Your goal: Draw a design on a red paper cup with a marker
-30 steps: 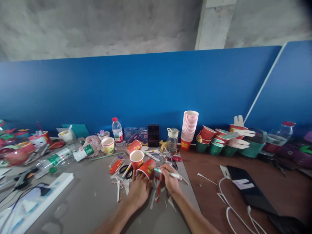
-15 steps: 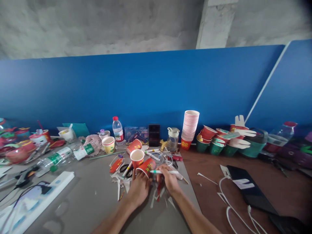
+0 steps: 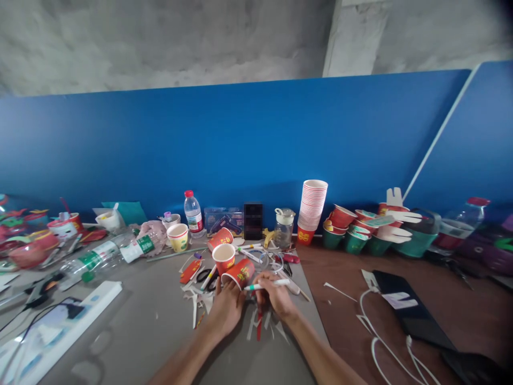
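Note:
My left hand (image 3: pixel 226 307) grips a red paper cup (image 3: pixel 240 272) that lies on its side on the grey table (image 3: pixel 152 321), mouth toward me. My right hand (image 3: pixel 274 294) is closed round a white marker (image 3: pixel 266 285) with a green tip, held level, the tip close to the cup's side. Paper scraps (image 3: pixel 256 323) lie under and around both hands. Another red cup (image 3: pixel 223 258) stands upright just behind the held one, and black scissors (image 3: pixel 206 277) lie to its left.
A tall stack of red cups (image 3: pixel 312 211) and several red and green cups (image 3: pixel 352 230) line the blue partition. Water bottles (image 3: pixel 193 214), a yellow cup (image 3: pixel 178 238) and a glass jar (image 3: pixel 284 227) stand behind. A power strip (image 3: pixel 64 323) lies left; a phone with white cable (image 3: pixel 404 313) lies right.
The marker has tilted from pointing down-right to nearly level, its tip moving left toward the cup. Both hands and the cup shifted slightly up in view.

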The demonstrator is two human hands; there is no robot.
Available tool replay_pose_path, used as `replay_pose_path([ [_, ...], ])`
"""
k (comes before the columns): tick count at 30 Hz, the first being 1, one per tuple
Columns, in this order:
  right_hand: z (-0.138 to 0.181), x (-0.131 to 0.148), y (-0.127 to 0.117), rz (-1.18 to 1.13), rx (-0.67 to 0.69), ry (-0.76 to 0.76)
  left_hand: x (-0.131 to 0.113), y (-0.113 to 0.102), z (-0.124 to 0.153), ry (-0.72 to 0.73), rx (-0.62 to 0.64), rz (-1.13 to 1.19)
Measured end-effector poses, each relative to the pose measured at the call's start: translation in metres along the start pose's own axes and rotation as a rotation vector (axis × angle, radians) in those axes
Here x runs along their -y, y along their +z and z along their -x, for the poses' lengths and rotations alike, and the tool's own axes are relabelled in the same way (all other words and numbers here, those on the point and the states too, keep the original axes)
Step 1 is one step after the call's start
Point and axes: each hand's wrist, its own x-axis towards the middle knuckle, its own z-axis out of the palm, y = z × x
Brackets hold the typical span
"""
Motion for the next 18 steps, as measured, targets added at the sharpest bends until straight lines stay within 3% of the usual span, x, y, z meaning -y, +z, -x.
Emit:
replay_pose_path([
  [4,0.0002,0.0007,0.0013,-0.008,-0.113,-0.047,-0.0007,-0.0002,0.0,-0.013,0.0,0.001],
  [8,0.0016,0.0033,0.0035,-0.04,-0.011,-0.006,-0.0014,-0.0008,0.0,-0.008,0.014,0.018],
  [12,0.0025,0.0062,0.0035,-0.031,-0.106,-0.044,-0.003,-0.0025,0.0004,-0.014,0.016,0.022],
  [16,0.0023,0.0058,0.0048,-0.039,-0.013,-0.023,-0.003,-0.0027,0.0001,-0.019,0.036,0.018],
  [18,0.0016,0.0053,0.0049,-0.04,-0.058,-0.031,-0.0021,-0.0017,-0.0002,-0.023,0.032,0.016],
])
